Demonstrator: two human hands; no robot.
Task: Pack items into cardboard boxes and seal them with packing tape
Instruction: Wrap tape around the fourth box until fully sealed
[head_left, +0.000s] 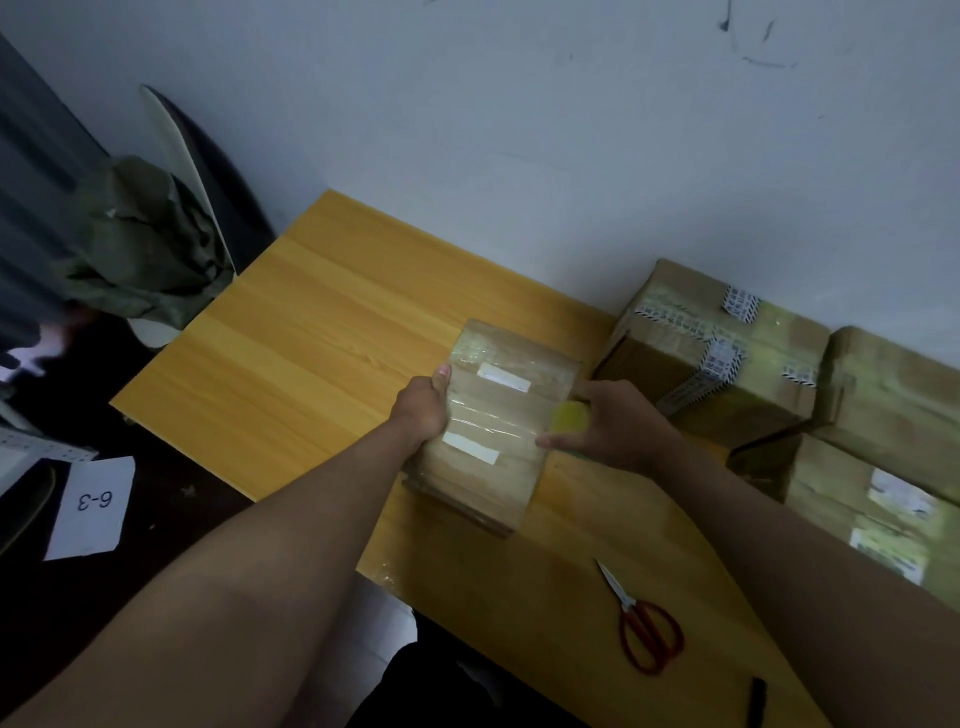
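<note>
A small cardboard box (498, 415) lies on the wooden table (291, 353), its top covered in shiny clear tape with two white labels. My left hand (421, 408) grips the box's left edge, thumb on top. My right hand (613, 423) holds a yellowish roll of packing tape (569, 415) against the box's right edge, fingers curled round the roll. A strip of tape runs across the box top between the two hands.
Three taped cardboard boxes (727, 358) are stacked at the right against the wall. Red-handled scissors (644, 623) lie near the table's front edge, a black pen (756, 701) beside them. A chair with green cloth (145, 244) stands left; a "6-3" paper (93, 506) lies on the floor.
</note>
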